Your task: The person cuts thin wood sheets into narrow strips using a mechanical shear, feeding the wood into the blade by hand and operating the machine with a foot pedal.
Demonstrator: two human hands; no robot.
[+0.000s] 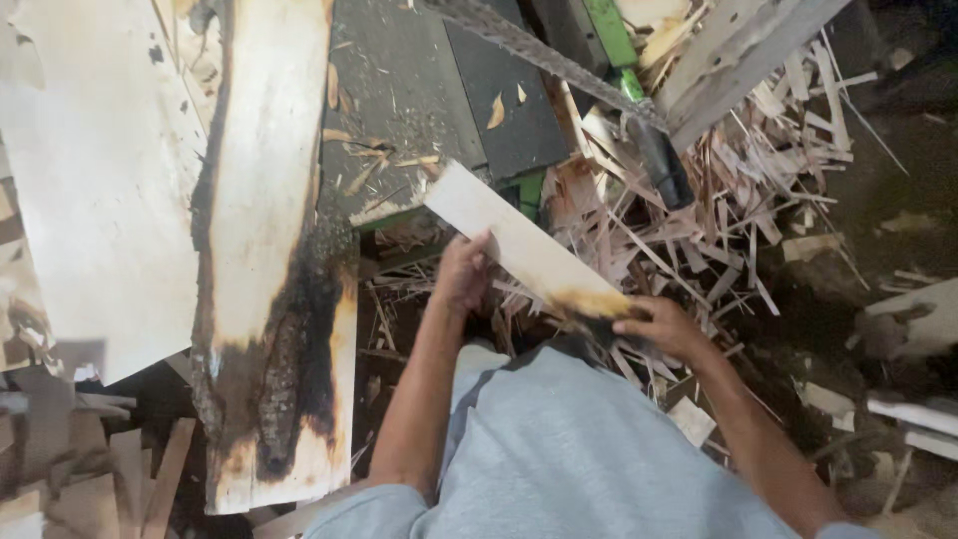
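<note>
I hold a pale flat wooden board (514, 240) with both hands, slanting from upper left to lower right in front of my grey shirt. My left hand (462, 274) grips its middle from the near side. My right hand (664, 327) is closed on its lower end, which is dark and charred. The board's upper end points toward the dark machine table (419, 90).
A long live-edge plank (269, 250) with a blackened bark patch lies at left, beside a wide pale slab (95, 180). A heap of wood strips and shavings (718, 210) fills the floor at right. A black-handled green tool (649, 140) and a grey beam (738, 50) lie above it.
</note>
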